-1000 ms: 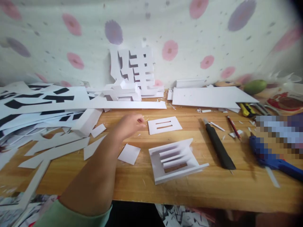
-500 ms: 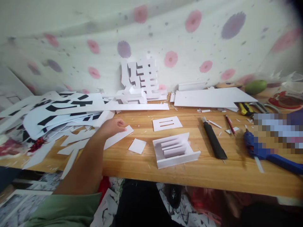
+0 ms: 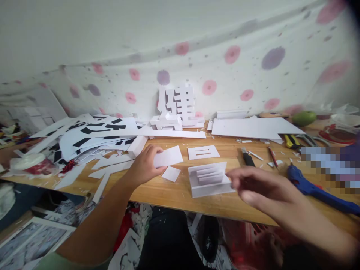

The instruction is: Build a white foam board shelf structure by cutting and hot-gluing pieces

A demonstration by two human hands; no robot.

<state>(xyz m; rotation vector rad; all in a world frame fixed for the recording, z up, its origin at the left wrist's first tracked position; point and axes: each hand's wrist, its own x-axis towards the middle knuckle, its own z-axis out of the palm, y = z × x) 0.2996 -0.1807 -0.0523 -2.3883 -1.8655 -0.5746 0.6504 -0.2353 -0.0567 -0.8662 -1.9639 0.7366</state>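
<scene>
Two hands work over a wooden worktop (image 3: 174, 193) that runs the width of the view, backed by a spotted cloth (image 3: 230, 67); a heap of white sheets with black strokes (image 3: 90, 137) covers its left part, and a large plain white board (image 3: 250, 127) lies at the back right. Standing against the cloth is a white cut-out character (image 3: 177, 101). Near the front edge sits a folded white foam piece with slats (image 3: 209, 179), with a flat slotted card (image 3: 203, 152) just behind it. The right hand (image 3: 258, 185), blurred, hovers just right of the slatted piece, fingers loosely apart and holding nothing. The left hand (image 3: 144, 165) has its fingers clamped on one end of a white rectangular card (image 3: 168, 156), which is held just above the worktop, long axis running left to right, free end pointing right toward the slotted card. A small white square (image 3: 171, 174) lies just below it. A blue glue gun (image 3: 315, 187) and a black knife (image 3: 248, 157) lie to the right
</scene>
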